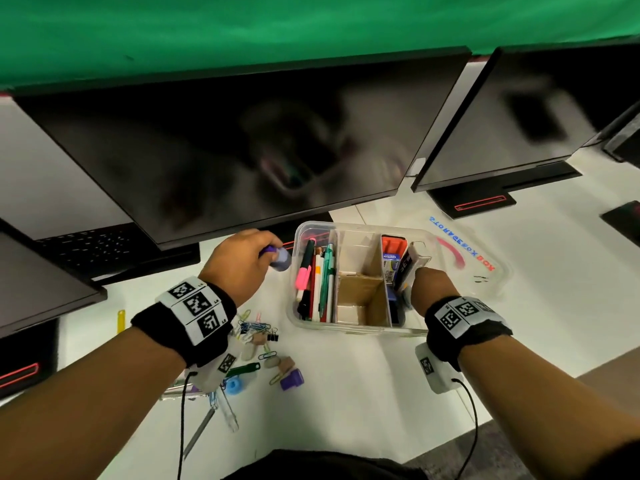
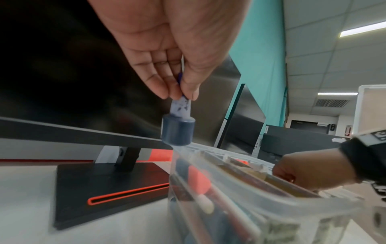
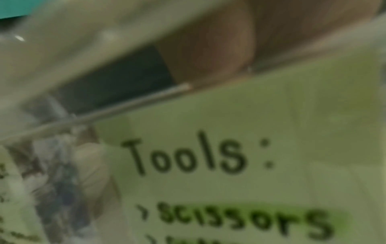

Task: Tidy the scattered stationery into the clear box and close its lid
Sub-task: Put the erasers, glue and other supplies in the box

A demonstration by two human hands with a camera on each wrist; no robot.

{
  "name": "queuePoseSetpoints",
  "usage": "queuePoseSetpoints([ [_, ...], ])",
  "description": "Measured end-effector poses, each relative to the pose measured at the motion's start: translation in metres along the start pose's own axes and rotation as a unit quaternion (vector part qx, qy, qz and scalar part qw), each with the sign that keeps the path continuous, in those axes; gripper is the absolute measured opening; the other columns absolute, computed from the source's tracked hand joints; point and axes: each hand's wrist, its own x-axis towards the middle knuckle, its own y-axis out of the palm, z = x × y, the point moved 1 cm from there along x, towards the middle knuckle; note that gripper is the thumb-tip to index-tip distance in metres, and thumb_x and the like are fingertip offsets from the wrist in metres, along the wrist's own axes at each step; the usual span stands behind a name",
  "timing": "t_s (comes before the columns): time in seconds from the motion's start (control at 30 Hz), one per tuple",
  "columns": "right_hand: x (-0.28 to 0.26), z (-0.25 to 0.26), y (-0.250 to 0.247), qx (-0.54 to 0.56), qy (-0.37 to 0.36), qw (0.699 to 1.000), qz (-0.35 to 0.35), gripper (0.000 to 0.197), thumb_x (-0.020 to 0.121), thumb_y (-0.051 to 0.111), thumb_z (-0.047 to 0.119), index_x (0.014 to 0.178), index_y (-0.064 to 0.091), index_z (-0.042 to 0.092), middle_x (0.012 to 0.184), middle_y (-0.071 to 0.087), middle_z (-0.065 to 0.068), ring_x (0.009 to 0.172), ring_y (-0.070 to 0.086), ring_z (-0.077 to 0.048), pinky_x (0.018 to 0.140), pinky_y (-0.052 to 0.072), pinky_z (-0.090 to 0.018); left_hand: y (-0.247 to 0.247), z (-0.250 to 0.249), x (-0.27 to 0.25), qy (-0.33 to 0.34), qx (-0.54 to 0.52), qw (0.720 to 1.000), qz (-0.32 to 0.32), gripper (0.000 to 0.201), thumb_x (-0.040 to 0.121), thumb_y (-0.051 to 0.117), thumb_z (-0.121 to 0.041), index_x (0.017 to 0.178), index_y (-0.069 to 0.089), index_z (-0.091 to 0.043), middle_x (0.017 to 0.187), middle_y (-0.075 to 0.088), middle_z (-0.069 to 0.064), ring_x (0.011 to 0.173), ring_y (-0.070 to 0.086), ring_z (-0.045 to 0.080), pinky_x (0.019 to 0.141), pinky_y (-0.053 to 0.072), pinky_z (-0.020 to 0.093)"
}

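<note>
The clear box stands open on the white table, with pens in its left compartment and packets in its right one. Its lid lies flat to the right. My left hand pinches a purple-blue glue stick by one end just outside the box's far left corner. In the left wrist view the glue stick hangs cap-down from my fingertips above the box rim. My right hand grips the box's right wall, fingers curled over the rim beside a dark packet.
Paper clips, binder clips, erasers, a purple sharpener, a blue roll and a clear tube lie scattered under my left forearm. Dark monitors overhang the back; a stand base sits left of the box. The table edge is at front right.
</note>
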Motion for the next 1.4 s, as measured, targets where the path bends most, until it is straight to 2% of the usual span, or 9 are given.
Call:
queuePoseSetpoints([
  [0.13,-0.002,0.003,-0.005,0.023,-0.009,0.999,-0.031,0.03,0.09,0.051,0.009,0.119,0.053,0.001,0.116,0.062,-0.019,0.106,0.06,-0.032,0.088,0.048,-0.034,-0.002,-0.019,-0.012,0.049,-0.036,0.998,-0.001,0.021,0.092,0.055,-0.019,0.109,0.066,-0.02,0.105,0.065,-0.003,0.089,0.052,0.008,0.078,0.036,0.015],
  [0.27,-0.014,0.028,-0.012,0.102,-0.121,0.986,-0.06,0.036,0.081,0.066,0.016,0.116,0.061,0.017,0.117,0.063,-0.003,0.105,0.06,-0.02,0.088,0.041,-0.021,0.008,-0.033,-0.018,0.074,-0.065,0.995,0.02,0.021,0.091,0.056,-0.018,0.109,0.066,-0.021,0.106,0.066,-0.004,0.086,0.05,0.004,0.072,0.032,0.002],
  [0.4,-0.034,0.06,-0.013,0.23,-0.224,0.947,0.022,0.053,0.073,0.077,0.029,0.122,0.058,0.02,0.116,0.062,0.003,0.099,0.059,-0.013,0.089,0.048,-0.027,0.015,-0.05,-0.023,0.094,-0.079,0.99,0.07,0.019,0.089,0.059,-0.017,0.106,0.066,-0.021,0.103,0.068,-0.004,0.085,0.053,0.005,0.075,0.044,0.012],
  [0.53,-0.045,0.07,-0.005,0.252,-0.261,0.932,0.014,0.031,0.078,0.073,0.025,0.106,0.065,0.015,0.097,0.066,-0.001,0.087,0.063,-0.019,0.08,0.053,-0.034,0.018,-0.061,-0.026,0.096,-0.11,0.985,0.091,0.019,0.088,0.061,-0.019,0.106,0.064,-0.025,0.1,0.068,-0.006,0.084,0.06,0.006,0.077,0.049,0.013],
  [0.77,-0.038,0.038,-0.014,0.269,-0.132,0.953,-0.036,0.014,0.089,0.061,0.026,0.099,0.063,0.017,0.085,0.06,0.002,0.078,0.057,-0.013,0.071,0.044,-0.022,0.022,-0.046,-0.024,0.08,-0.011,0.984,0.161,0.033,0.091,0.056,-0.031,0.124,0.053,-0.028,0.124,0.06,-0.009,0.11,0.055,0.008,0.091,0.042,0.021],
  [0.9,-0.024,0.006,-0.024,0.226,-0.066,0.965,-0.117,0.013,0.083,0.066,0.019,0.087,0.067,0.006,0.085,0.066,-0.011,0.08,0.061,-0.027,0.068,0.038,-0.024,0.029,-0.031,-0.029,0.131,0.096,0.951,0.262,0.031,0.091,0.056,-0.036,0.121,0.059,-0.03,0.125,0.061,-0.01,0.117,0.052,0.009,0.1,0.041,0.025],
  [1.1,-0.019,-0.01,-0.009,0.033,-0.012,0.999,-0.005,0.016,0.076,0.067,0.008,0.092,0.067,0.004,0.091,0.065,-0.015,0.088,0.063,-0.028,0.049,0.034,-0.019,0.034,-0.025,-0.034,0.129,0.101,0.944,0.285,0.027,0.094,0.05,-0.036,0.114,0.066,-0.027,0.116,0.067,-0.01,0.108,0.057,0.009,0.091,0.033,0.016],
  [1.27,-0.019,-0.01,0.004,-0.023,0.005,0.999,0.029,0.035,0.082,0.067,0.011,0.115,0.059,0.002,0.115,0.064,-0.015,0.111,0.059,-0.028,0.091,0.046,-0.029,0.034,-0.024,-0.037,0.108,0.082,0.944,0.302,0.025,0.093,0.053,-0.032,0.114,0.065,-0.023,0.115,0.067,-0.006,0.108,0.057,0.012,0.091,0.041,0.022],
  [1.4,-0.017,-0.007,0.009,-0.041,-0.003,0.999,0.03,0.028,0.089,0.06,0.014,0.114,0.059,0.002,0.117,0.063,-0.014,0.111,0.059,-0.028,0.09,0.046,-0.029,0.035,-0.024,-0.04,0.1,0.076,0.946,0.297,0.025,0.093,0.054,-0.029,0.112,0.066,-0.021,0.113,0.067,-0.003,0.106,0.058,0.014,0.09,0.042,0.024],
])
